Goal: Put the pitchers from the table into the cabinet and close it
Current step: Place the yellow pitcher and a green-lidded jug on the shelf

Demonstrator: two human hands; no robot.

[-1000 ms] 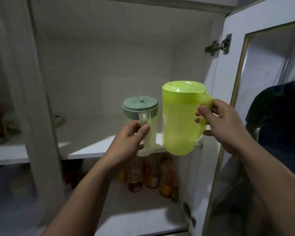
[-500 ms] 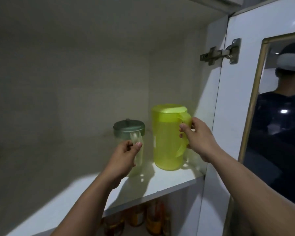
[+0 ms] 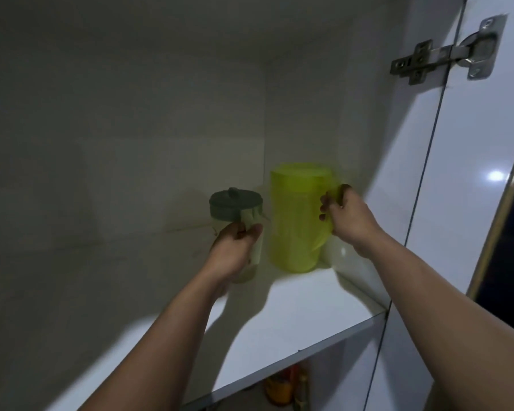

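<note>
Deep inside the open cabinet, a tall lime-green pitcher (image 3: 294, 221) stands on the white upper shelf (image 3: 294, 315) near the right wall. My right hand (image 3: 346, 216) is wrapped around its handle. To its left is a smaller clear pitcher with a grey-green lid (image 3: 235, 203), and my left hand (image 3: 235, 247) grips its handle, hiding most of its body. Whether the small pitcher rests on the shelf I cannot tell. Both pitchers are upright and close together.
The white cabinet door (image 3: 469, 179) hangs open at the right on a metal hinge (image 3: 445, 54). Its dark glass pane (image 3: 511, 262) shows at the far right. Bottles (image 3: 285, 390) stand on the lower shelf below. The shelf's left part lies in shadow.
Both hands have pushed the pitchers further back onto the upper shelf. The view has moved closer and tilted up, so the lower shelf is mostly out of sight.
</note>
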